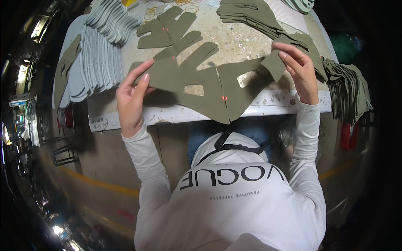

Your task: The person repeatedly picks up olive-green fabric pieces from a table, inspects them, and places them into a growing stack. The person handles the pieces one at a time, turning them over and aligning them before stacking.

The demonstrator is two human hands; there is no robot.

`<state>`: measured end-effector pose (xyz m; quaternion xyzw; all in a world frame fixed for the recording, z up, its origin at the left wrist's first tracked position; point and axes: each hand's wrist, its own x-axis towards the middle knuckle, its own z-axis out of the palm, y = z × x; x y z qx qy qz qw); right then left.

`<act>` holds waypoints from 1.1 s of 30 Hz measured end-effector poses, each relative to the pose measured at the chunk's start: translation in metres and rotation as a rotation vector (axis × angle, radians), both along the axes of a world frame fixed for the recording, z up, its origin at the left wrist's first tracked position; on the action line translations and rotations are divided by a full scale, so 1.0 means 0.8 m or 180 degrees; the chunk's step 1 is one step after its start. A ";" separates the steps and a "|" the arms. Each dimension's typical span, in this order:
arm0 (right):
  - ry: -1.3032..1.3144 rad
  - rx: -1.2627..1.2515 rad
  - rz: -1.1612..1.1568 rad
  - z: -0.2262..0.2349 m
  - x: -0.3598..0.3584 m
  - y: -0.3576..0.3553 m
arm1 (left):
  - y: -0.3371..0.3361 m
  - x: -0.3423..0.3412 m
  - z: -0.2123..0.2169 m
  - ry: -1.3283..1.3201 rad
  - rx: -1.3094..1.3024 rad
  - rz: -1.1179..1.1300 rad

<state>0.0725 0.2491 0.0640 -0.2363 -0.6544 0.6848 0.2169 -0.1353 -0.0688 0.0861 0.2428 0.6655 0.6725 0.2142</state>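
Note:
My left hand (135, 98) pinches an olive-green cut fabric piece (165, 73) between thumb and fingers, above the table's near side. On the right, my right hand (298, 70) grips the raised end of an olive fabric panel (273, 66) between thumb and fingertips. Between the hands are two olive panels with cut-out openings, meeting along a middle line with small red marks (225, 98). How the held ends join these panels is partly hidden. Farther back lies another pair of olive pieces (167, 29), also red-marked.
Stacks of pale grey-blue fabric pieces (98, 54) cover the table's left side, with an olive piece (67, 69) on top. Olive stacks lie at the back right (247, 16) and hang over the right edge (345, 90). Rubber bands (190, 9) and small scraps dot the tabletop (234, 46).

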 end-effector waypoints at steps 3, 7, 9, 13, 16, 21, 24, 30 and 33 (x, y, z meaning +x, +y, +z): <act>0.0869 0.0558 -0.0414 -0.007 0.001 -0.025 | 0.017 0.026 -0.009 0.0089 0.0311 0.0031; 0.0778 0.0342 -0.0836 -0.026 0.022 -0.070 | 0.025 0.073 -0.036 -0.0137 0.0449 -0.0320; 0.0129 -0.0187 -0.0480 -0.042 0.030 -0.092 | 0.034 0.092 -0.058 -0.0541 0.0131 -0.0463; -0.0281 0.0643 -0.0321 -0.072 0.034 -0.128 | 0.038 0.115 -0.088 -0.0474 -0.0434 -0.0166; -0.0232 0.0539 -0.0373 -0.078 0.033 -0.132 | 0.036 0.124 -0.098 -0.0099 -0.0439 0.0099; -0.0028 -0.0244 -0.0120 -0.072 0.039 -0.142 | 0.025 0.129 -0.098 -0.0005 -0.0838 0.0258; -0.0210 0.0004 -0.0070 -0.072 0.043 -0.149 | 0.025 0.135 -0.097 -0.0037 -0.0568 0.0255; -0.0260 0.0308 -0.0192 -0.070 0.046 -0.159 | 0.028 0.146 -0.093 -0.0273 -0.0405 0.0315; -0.0356 0.0693 -0.0227 -0.068 0.048 -0.167 | 0.030 0.143 -0.094 -0.0075 -0.0604 0.0272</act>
